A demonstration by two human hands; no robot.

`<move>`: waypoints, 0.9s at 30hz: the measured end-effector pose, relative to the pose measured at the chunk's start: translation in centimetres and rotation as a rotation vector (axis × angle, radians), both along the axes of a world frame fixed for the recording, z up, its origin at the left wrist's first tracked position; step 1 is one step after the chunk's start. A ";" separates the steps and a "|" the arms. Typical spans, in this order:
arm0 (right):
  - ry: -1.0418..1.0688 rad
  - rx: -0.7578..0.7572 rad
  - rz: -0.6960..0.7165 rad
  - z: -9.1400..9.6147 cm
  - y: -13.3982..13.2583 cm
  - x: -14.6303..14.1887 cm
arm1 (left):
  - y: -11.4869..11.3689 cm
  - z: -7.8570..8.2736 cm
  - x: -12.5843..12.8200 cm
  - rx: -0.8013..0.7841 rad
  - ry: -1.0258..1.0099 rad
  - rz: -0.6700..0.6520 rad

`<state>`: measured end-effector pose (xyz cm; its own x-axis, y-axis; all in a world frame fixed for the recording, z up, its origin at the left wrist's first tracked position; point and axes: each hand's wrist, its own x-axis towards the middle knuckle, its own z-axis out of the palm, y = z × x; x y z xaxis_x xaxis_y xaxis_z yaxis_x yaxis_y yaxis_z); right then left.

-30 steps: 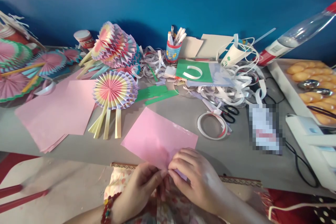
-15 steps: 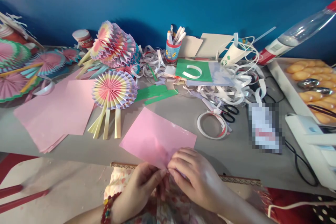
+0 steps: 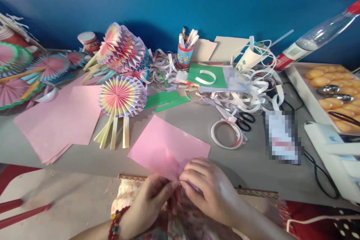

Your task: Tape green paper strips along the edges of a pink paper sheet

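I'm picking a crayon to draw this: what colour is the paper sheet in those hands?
The paper sheet is pink; the head view shows it best.

The left forearm [image 3: 94,231] and right forearm [image 3: 253,217] converge from the lower corners. Left hand [image 3: 152,197]: fingers curled, thumb extended forward and rightward. Right hand [image 3: 206,187]: back uppermost, fingers bent leftward. Both hands pinch, thumb tips close together.

Held paper [image 3: 170,144] left of tape roll [image 3: 239,140]
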<state>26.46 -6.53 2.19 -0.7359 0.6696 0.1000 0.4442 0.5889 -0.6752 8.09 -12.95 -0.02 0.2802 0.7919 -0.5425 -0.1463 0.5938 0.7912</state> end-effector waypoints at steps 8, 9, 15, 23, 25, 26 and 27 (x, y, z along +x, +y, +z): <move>-0.004 0.064 -0.068 -0.1 -0.3 -0.3 | 0.2 0.3 0.1 -0.023 -0.010 0.017; 0.006 0.062 -0.083 -0.1 -0.3 -0.3 | 0.2 0.2 0.1 -0.030 -0.023 0.031; 0.092 0.031 -0.294 0.5 1.1 1.7 | -0.7 -0.2 -0.4 -0.137 -0.191 0.236; 0.035 0.516 -0.849 2.1 5.0 11.2 | 1.7 -0.2 -0.5 -0.157 -0.361 0.418; 0.072 0.553 -0.977 2.8 5.8 12.4 | 2.6 -0.3 0.1 -0.184 -0.403 0.373; 0.102 0.576 -1.005 3.2 6.2 12.5 | 2.9 -0.4 0.4 -0.206 -0.422 0.348; 0.129 0.610 -1.001 3.7 6.7 12.4 | 3.2 -0.6 0.7 -0.230 -0.441 0.320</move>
<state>38.84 0.20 5.84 0.1298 0.7587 0.6384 0.8405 0.2573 -0.4767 8.80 -9.76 -0.58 0.2844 0.7502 -0.5969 -0.6324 0.6147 0.4713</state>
